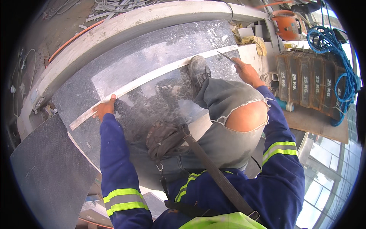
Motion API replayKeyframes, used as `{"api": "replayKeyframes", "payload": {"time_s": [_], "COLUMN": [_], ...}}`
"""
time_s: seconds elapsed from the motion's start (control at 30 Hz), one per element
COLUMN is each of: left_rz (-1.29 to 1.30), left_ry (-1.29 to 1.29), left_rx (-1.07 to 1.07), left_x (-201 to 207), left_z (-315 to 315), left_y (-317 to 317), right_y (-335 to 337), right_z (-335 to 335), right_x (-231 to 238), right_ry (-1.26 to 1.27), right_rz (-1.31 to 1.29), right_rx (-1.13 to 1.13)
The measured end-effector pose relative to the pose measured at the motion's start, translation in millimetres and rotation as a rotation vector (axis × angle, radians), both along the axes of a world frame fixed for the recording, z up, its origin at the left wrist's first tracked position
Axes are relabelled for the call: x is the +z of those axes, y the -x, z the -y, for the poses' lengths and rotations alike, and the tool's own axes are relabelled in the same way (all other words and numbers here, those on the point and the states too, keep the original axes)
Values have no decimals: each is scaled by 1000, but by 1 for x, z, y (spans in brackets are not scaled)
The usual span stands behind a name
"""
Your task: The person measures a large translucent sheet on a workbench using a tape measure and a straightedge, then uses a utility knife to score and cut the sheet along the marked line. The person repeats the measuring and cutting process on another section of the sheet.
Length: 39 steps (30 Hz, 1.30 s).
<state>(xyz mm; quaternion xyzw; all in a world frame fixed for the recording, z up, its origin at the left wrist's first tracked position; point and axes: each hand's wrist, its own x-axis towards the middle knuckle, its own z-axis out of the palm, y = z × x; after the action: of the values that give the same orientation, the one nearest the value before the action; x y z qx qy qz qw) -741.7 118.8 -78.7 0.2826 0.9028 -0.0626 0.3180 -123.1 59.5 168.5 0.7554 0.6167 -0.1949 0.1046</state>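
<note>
A long pale straight strip [152, 73] lies across a grey, dust-streaked board [133, 49]. My left hand [105, 108] is closed around the strip near its left end, the thumb on top. The toe of my worn work shoe [199, 74] rests against the strip right of its middle. In my right hand [248, 72] is a thin dark blade [227, 57], its tip pointing left and touching or hovering over the strip near its right end; I cannot tell which. The blade's handle is hidden in the fingers.
A concrete kerb [129, 28] runs behind the board. To the right stand an orange bucket [286, 26], a row of dark weights [307, 80] and a coiled blue rope [324, 40]. Another dark board [53, 160] lies at left. Glass panels [328, 168] show at lower right.
</note>
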Motion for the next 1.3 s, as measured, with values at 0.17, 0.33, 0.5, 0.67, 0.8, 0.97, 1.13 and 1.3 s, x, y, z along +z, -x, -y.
{"api": "replayKeyframes", "payload": {"time_s": [0.17, 0.33, 0.5, 0.67, 0.8, 0.97, 1.13, 1.3], "left_rz": [-37, -59, -40, 58, 142, 105, 101, 150], "left_ry": [29, 57, 56, 4, 52, 96, 125, 133], "left_rx": [-2, -16, -18, -3, 98, 119, 135, 169], "left_x": [-8, -8, 0, 5, 18, 20, 19, 15], "left_z": [-1, 6, -2, -2, -8, -11, -12, -13], "left_y": [6, 27, 21, 21, 7, 14, 27, 26], "right_y": [53, 140, 156, 153, 143, 91, -88, -284], "right_z": [-101, -165, -179, -171, -169, -186, -199, -200], "right_x": [-46, -95, -123, -144, -167, -161, -133, -111], "right_ry": [42, 215, 270, 261, 206, 274, 534, 587], "right_rz": [-26, 79, 36, -177, -244, -234, 79, 359], "right_rx": [521, 937, 1060, 1017, 1007, 1026, 936, 764]}}
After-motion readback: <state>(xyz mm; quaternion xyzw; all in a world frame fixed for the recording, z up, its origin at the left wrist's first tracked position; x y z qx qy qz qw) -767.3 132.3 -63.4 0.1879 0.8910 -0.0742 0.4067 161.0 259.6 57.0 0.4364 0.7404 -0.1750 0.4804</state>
